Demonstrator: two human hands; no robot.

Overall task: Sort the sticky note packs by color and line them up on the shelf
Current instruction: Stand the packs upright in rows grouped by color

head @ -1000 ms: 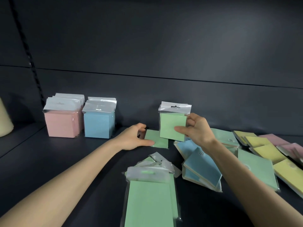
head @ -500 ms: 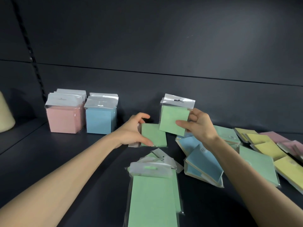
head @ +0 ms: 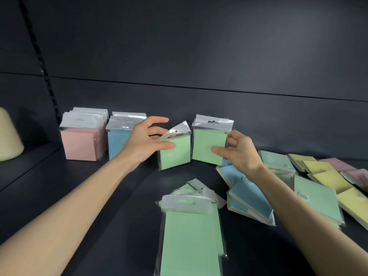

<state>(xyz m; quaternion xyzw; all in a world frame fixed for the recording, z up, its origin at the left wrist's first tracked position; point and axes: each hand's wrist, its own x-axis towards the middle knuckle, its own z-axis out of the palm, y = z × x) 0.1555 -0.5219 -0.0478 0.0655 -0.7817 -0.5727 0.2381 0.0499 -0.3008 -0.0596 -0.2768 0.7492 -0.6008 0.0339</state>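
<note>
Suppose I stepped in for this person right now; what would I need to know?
The left hand grips one green pack, upright, right of the blue row. The right hand pinches a second green pack beside it.
Done: pink row and blue row stand upright at the back left.
Left: line up the greens, including the green stack lying flat in front, then sort the loose heap of blue, green, yellow and pink packs at right.

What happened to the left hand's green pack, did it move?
Yes. The left hand tipped the green pack up from lying flat and brought it left, nearer the upright blue stack.
</note>
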